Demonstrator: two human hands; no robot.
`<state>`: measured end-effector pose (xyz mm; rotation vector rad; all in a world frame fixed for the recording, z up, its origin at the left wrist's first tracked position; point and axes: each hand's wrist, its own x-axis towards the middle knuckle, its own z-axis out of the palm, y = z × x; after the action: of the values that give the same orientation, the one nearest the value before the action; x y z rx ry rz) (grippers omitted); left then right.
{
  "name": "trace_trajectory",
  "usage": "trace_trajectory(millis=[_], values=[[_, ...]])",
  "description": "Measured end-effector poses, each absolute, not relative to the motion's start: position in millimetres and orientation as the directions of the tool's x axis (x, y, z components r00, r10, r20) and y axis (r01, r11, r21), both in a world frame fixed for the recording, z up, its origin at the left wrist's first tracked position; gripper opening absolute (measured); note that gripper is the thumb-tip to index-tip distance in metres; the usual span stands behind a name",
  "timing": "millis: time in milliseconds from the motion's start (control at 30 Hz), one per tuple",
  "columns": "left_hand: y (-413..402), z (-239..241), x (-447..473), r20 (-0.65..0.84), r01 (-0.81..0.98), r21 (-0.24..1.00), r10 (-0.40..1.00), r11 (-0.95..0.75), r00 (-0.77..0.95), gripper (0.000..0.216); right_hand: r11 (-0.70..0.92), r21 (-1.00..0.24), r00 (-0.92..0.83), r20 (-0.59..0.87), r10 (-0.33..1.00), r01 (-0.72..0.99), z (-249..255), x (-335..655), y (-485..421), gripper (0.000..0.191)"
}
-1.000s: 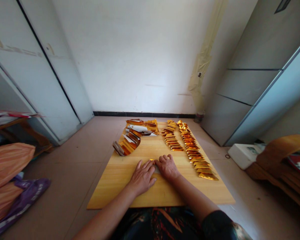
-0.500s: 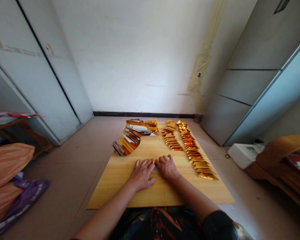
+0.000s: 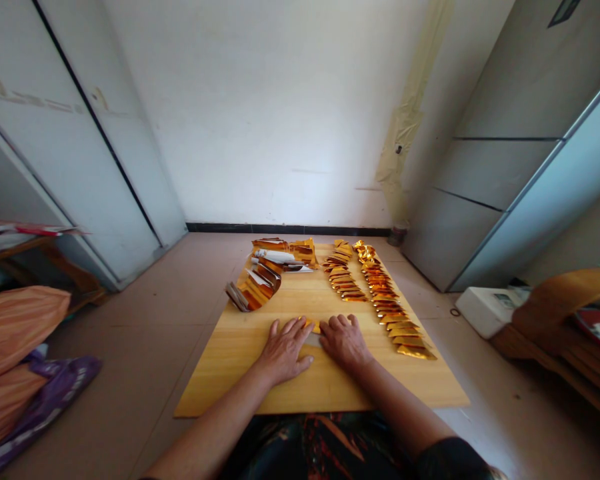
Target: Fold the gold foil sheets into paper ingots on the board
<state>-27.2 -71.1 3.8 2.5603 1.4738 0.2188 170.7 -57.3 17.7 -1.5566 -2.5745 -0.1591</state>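
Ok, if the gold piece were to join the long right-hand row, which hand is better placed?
Probably the right hand: it is nearer the long row of folded pieces, while the left hand is at the opposite end of the gold piece.

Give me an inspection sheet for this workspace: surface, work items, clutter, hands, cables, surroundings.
Surface: pale wooden board, lying flat.
Work items: small gold strip near the middle; folded gold pieces on the right in a longer outer row and a shorter inner row; overlapping gold and white sheets at far left.
Clutter: orange bundle and purple bag at left; white box at right.
Hands: left hand spread, fingertips on the strip; right hand, fingers bent, at the strip's right end, grip unclear.
Cables: nothing seen.
Surroundings: white wall ahead, pale cabinet left, grey refrigerator right, tiled floor.
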Motion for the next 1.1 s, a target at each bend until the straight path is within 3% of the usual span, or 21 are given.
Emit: trace_trajectory(millis=[333, 500, 600, 700, 767, 833, 900, 1033, 1100], values=[[-70.1, 7.1, -27.9, -0.001, 0.845, 0.243, 0.871, -0.477, 0.492, 0.064, 0.411, 0.040, -0.411, 0.187, 0.892, 0.911, 20.2, 193.2, -57.2, 0.024], [-68.5, 9.5, -27.6, -0.007, 0.847, 0.254, 0.875, -0.466, 0.483, 0.064, 0.423, -0.032, -0.406, 0.229, 0.885, 0.905, 23.2, 198.9, -56.2, 0.021], [-67.8, 10.0, -27.6, -0.010, 0.846, 0.254, 0.874, -0.468, 0.486, 0.064, 0.421, -0.233, -0.339, 0.322, 0.884, 0.876, 22.5, 196.1, -49.5, 0.022], [-67.4, 10.1, -28.3, -0.017, 0.848, 0.250, 0.874, -0.466, 0.485, 0.064, 0.376, -0.570, -0.186, 0.363, 0.913, 0.731, 21.1, 182.0, -37.0, 0.028], [-67.1, 9.6, -28.9, -0.031, 0.851, 0.250, 0.875, -0.462, 0.484, 0.064, 0.262, -0.751, -0.150, 0.215, 0.965, 0.606, 21.3, 166.4, -27.1, 0.028], [-66.9, 8.8, -29.4, -0.033, 0.853, 0.249, 0.876, -0.458, 0.480, 0.065, 0.094, -0.820, -0.160, 0.003, 0.987, 0.565, 22.6, 149.8, -17.7, 0.028], [-66.6, 7.9, -29.8, -0.026, 0.856, 0.247, 0.880, -0.455, 0.475, 0.067, 0.007, -0.757, -0.159, -0.129, 0.979, 0.654, 24.2, 136.4, -9.9, 0.029], [-66.1, 6.8, -30.1, -0.034, 0.864, 0.246, 0.887, -0.439, 0.461, 0.069, 0.022, -0.479, -0.099, -0.137, 0.986, 0.877, 25.3, 126.0, -0.6, 0.021], [-66.1, 6.8, -30.1, -0.041, 0.872, 0.243, 0.893, -0.426, 0.448, 0.070, 0.016, -0.417, -0.083, -0.141, 0.986, 0.909, 25.8, 125.7, 1.6, 0.021]])
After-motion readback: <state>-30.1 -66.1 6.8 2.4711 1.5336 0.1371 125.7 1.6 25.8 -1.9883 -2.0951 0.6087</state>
